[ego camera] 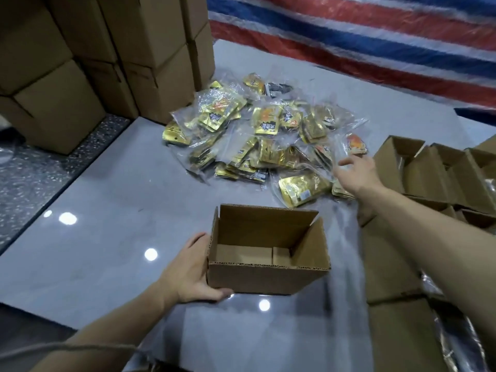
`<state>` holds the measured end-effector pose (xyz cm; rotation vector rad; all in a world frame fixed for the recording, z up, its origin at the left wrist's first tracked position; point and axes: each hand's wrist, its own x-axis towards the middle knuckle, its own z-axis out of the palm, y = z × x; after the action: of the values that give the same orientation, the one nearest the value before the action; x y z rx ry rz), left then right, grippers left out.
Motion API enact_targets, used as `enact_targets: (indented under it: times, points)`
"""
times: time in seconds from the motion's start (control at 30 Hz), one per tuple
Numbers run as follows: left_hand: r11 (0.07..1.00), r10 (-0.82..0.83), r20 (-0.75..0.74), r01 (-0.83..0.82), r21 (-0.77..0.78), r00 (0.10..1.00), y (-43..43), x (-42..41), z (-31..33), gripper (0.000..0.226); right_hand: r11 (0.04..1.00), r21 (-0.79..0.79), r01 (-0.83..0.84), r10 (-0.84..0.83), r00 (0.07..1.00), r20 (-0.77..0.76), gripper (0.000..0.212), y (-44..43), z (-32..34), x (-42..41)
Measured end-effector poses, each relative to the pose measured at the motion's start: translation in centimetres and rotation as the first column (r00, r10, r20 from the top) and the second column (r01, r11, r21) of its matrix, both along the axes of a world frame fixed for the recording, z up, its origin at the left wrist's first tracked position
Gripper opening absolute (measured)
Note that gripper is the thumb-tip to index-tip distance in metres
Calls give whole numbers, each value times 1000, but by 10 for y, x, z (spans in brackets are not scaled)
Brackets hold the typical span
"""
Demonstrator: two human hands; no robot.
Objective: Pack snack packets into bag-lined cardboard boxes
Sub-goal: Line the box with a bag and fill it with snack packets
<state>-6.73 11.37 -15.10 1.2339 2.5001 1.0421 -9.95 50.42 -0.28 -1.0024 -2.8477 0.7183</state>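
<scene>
front open box (268, 280): 1 | packet heap (263, 138): 1 | left hand (188, 275), right hand (359, 173): 2

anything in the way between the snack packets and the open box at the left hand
Nothing visible. The right hand reaches the edge of the packet pile, and only bare grey surface lies between the pile and the open box.

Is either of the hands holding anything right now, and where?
Left hand grips the open box at its near-left corner. Right hand hovers open over the packets, holding nothing.
</scene>
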Motion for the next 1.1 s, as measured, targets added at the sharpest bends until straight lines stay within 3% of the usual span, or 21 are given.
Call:
enact_targets:
  times: [0.1, 0.2, 0.33, 0.5, 0.6, 0.63, 0.83, 1.1]
  points:
    - [998, -5, -29, 3, -60, 1000, 0, -2, -7, 73, 991, -99, 95, -87, 993, 78, 18, 2, -10, -6]
    - [997, -13, -42, 10, -71, 999, 1, -2, -7, 72, 992, -50, 116, -111, 989, 99, 37, 2, -21, -8]
    - [1000, 21, -62, -21, 7, 998, 1, -1, -3, 75, 977, 30, 210, -207, 975, -75, 14, 1, -21, 0]
    - [997, 52, -65, -48, 54, 997, 3, 1, 1, 81, 986, 38, 163, -153, 970, -186, 12, 4, 8, 12]
    - [999, 33, -64, -32, 21, 997, 1, 0, -1, 81, 985, 79, 151, -140, 982, -127, 53, 10, 33, 17]
    - [1000, 22, -71, -22, 5, 997, 0, -1, -1, 81, 985, 99, 143, -131, 984, -117, 58, 12, 42, 18]
    - [999, 18, -66, -21, -35, 998, 0, -2, -3, 80, 989, 142, -25, 47, 987, -154, 15, 7, 86, 39]
    - [999, 24, -65, -27, -32, 998, 1, -1, -1, 79, 978, 141, -153, 195, 907, -372, 15, -27, 123, 64]
